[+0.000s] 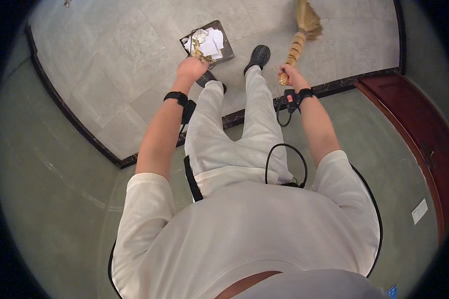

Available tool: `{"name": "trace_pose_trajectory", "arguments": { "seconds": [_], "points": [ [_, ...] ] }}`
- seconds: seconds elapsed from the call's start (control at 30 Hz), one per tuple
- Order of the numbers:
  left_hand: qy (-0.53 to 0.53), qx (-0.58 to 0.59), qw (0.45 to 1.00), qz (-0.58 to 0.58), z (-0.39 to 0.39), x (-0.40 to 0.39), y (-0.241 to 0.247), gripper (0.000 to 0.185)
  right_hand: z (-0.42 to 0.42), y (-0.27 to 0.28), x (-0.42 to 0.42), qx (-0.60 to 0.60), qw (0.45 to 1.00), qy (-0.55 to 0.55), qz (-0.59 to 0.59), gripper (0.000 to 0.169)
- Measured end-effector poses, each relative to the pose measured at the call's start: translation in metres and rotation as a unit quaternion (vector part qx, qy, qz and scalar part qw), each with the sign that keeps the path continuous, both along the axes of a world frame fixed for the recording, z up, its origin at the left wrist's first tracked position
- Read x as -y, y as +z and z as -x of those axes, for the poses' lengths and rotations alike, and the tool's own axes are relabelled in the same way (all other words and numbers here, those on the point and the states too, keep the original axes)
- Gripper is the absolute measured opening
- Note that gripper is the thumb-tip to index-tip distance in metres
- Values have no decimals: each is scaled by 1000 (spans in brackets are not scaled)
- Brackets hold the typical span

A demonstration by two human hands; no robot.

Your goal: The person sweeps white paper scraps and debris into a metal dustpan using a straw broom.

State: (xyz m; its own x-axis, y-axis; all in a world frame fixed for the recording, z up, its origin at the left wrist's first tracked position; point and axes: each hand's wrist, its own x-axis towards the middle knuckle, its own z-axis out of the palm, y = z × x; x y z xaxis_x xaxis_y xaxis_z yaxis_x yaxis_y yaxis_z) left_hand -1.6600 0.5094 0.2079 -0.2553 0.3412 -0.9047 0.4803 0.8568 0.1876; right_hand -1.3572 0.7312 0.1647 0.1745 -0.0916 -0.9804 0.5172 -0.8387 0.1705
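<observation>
My left hand [193, 68] is closed in a fist at the near side of a dark dustpan [227, 48], around what looks like its thin handle. White paper sheets [211, 44], a crumpled paper ball [200, 35] and some yellowish-brown scraps [197, 51] fill the pan. With my right hand [294, 75] I grip the bound handle of a straw broom [297, 46]. Its bristles point away from me to the upper right, partly cut off by the frame's top edge.
Grey floor tiles [127, 63] run to a dark skirting [71, 116] along green walls. My black clogs [258, 56] stand near the dustpan. A red-brown wooden door [408, 108] is on the right. A small brownish scrap [67, 3] lies at the far upper left.
</observation>
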Motion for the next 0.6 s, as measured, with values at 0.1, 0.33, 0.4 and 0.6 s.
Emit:
{"name": "trace_pose_trajectory", "arguments": {
  "seconds": [0.1, 0.33, 0.4, 0.6],
  "points": [
    [19, -1, 1000, -7, -11, -14, -1, 43, 11, 13, 52, -32, 998, 0, 54, 11],
    [32, 1, 999, -32, -12, -36, 5, 42, 76, 117, 139, -132, 964, -93, 210, 15],
    [32, 9, 998, -48, -12, -41, 8, 41, 79, 145, 138, -146, 955, -121, 229, 15],
    [13, 41, 999, -31, -6, -47, -1, 41, 56, 228, 121, -101, 971, -97, 196, 14]
  ]
}}
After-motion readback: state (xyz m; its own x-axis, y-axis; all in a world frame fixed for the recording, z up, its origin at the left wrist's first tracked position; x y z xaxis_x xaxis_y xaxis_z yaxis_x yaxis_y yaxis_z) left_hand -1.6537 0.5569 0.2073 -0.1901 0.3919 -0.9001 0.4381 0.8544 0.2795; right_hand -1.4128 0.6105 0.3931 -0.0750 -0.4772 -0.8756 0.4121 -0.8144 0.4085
